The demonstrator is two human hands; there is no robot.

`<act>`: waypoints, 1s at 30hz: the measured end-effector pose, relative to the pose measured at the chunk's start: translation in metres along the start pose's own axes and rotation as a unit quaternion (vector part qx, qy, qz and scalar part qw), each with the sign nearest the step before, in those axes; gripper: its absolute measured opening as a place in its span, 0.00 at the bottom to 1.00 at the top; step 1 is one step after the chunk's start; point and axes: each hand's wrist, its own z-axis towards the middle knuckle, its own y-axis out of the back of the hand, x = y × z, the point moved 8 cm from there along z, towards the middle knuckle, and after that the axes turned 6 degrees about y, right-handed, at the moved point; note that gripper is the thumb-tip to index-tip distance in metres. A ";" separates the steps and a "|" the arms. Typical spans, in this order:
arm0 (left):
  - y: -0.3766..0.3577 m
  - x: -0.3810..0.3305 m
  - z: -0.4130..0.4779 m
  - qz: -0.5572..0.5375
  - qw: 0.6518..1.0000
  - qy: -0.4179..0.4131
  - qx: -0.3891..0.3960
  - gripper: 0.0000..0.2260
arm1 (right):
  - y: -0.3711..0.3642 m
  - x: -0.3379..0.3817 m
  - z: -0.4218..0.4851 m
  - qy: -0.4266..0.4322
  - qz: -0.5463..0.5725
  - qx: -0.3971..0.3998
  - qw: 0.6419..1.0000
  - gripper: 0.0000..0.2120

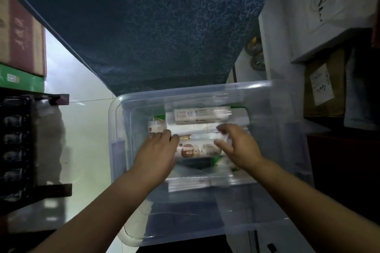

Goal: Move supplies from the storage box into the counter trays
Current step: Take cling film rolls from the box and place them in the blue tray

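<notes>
A clear plastic storage box fills the middle of the head view. Inside lie wrapped sleeves of paper cups and flat plastic packs. One sleeve with a brown printed label lies between my hands. My left hand holds its left end, fingers curled over it. Around its right end my right hand curves, fingers spread and bent. A second sleeve lies farther back on white packs. Clear flat packs lie nearer to me.
A blue patterned cloth hangs behind the box. A dark shelf rack stands at the left, with cartons above it. White and brown boxes are stacked at the right. Pale floor tiles show left of the box.
</notes>
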 end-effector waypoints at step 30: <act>0.092 0.021 -0.068 -0.013 0.998 -0.030 -0.047 0.18 | 0.104 0.018 -0.128 -0.260 0.123 -0.268 0.920 0.13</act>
